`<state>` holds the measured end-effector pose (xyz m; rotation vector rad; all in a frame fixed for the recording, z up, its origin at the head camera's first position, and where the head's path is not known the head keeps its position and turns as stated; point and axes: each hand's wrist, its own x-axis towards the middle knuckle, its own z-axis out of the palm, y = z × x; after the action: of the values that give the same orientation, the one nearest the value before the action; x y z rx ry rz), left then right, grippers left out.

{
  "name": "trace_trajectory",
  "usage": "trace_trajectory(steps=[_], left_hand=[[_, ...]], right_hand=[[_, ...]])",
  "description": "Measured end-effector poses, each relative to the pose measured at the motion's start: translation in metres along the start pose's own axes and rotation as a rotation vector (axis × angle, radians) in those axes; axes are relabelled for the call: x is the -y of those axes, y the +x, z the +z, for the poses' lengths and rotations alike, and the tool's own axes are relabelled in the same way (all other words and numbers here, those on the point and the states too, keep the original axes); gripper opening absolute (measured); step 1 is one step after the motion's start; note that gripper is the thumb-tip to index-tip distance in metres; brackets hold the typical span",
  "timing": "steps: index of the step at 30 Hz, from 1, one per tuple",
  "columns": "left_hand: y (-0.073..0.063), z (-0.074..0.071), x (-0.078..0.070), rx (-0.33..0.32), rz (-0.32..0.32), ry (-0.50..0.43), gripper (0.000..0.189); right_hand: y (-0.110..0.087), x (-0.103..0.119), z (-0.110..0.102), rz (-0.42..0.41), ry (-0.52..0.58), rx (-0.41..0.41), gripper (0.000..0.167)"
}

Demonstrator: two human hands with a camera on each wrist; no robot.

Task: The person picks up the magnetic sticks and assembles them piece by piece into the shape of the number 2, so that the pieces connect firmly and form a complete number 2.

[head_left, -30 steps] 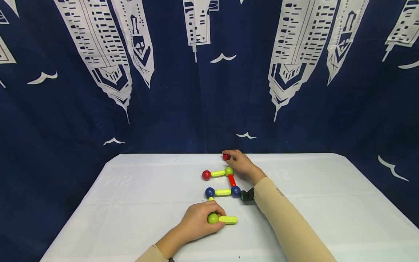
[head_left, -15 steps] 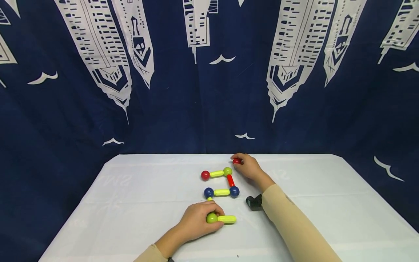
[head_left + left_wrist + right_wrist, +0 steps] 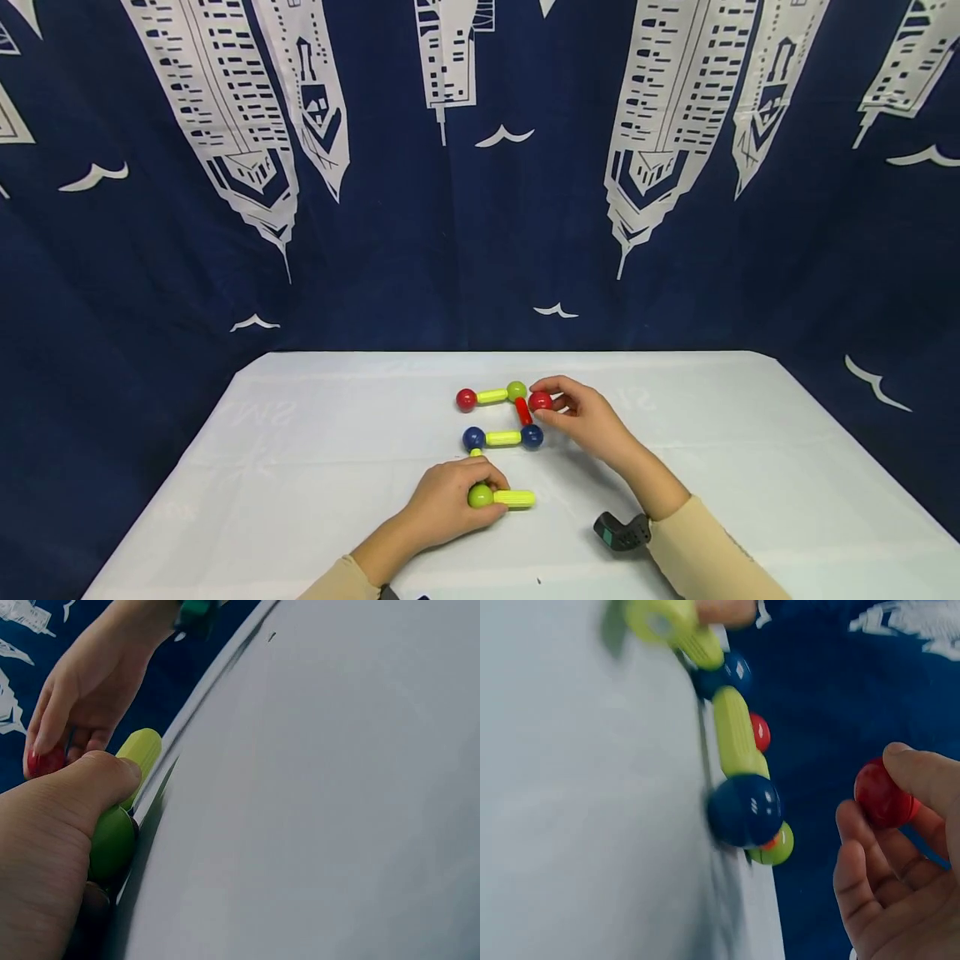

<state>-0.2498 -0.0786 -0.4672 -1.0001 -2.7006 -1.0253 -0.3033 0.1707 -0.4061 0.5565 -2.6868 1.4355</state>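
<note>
My right hand (image 3: 588, 421) pinches a red ball (image 3: 885, 793) between thumb and fingers, just right of a zigzag chain of balls and rods. From the far end the chain runs: red ball (image 3: 467, 400), yellow rod (image 3: 492, 396), green ball (image 3: 517, 390), red rod (image 3: 522, 412), blue ball (image 3: 532, 437), yellow rod (image 3: 502, 438), blue ball (image 3: 473, 438), then a yellow rod mostly hidden by my left hand (image 3: 450, 500). That hand grips the green ball (image 3: 481, 497) at the near end, its thumb on the yellow rod (image 3: 516, 499) pointing right.
The chain lies on a white-covered table (image 3: 300, 500). Behind it hangs a dark blue cloth (image 3: 420, 275) printed with white buildings and birds. A black wrist camera (image 3: 622, 531) sits at my right wrist.
My right hand has drawn back from the table's far edge toward me with the red ball, ending beside the red rod. My left hand keeps its place on the chain.
</note>
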Motion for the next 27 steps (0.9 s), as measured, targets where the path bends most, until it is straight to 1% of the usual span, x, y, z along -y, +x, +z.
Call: trace_trajectory(steps=[3,6,10,12,14,18,22,27], left_hand=[[0.0,-0.001,0.001,-0.004,-0.004,-0.001,0.014],[0.0,0.0,0.001,0.0,-0.013,-0.009,0.013],[0.0,0.001,0.002,0.008,-0.025,-0.021,0.013],[0.0,0.001,0.002,0.013,-0.023,-0.019,0.013],[0.0,0.002,0.002,0.016,-0.017,-0.012,0.014],[0.0,0.002,0.001,0.017,-0.011,-0.006,0.014],[0.0,0.001,0.001,0.015,-0.023,-0.011,0.014],[0.0,0.001,0.0,0.011,-0.048,-0.024,0.014]], right_hand=[[-0.02,0.001,0.002,-0.04,0.018,0.065,0.035],[-0.035,-0.004,0.005,-0.069,0.028,0.171,0.034],[-0.047,-0.014,0.008,-0.082,0.035,0.336,0.032],[-0.05,-0.018,0.009,-0.089,0.038,0.39,0.031],[-0.051,-0.021,0.009,-0.094,0.047,0.422,0.03],[-0.051,-0.024,0.007,-0.09,0.048,0.447,0.03],[-0.051,-0.026,0.005,-0.076,0.047,0.471,0.029],[-0.051,-0.026,0.005,-0.07,0.077,0.494,0.03]])
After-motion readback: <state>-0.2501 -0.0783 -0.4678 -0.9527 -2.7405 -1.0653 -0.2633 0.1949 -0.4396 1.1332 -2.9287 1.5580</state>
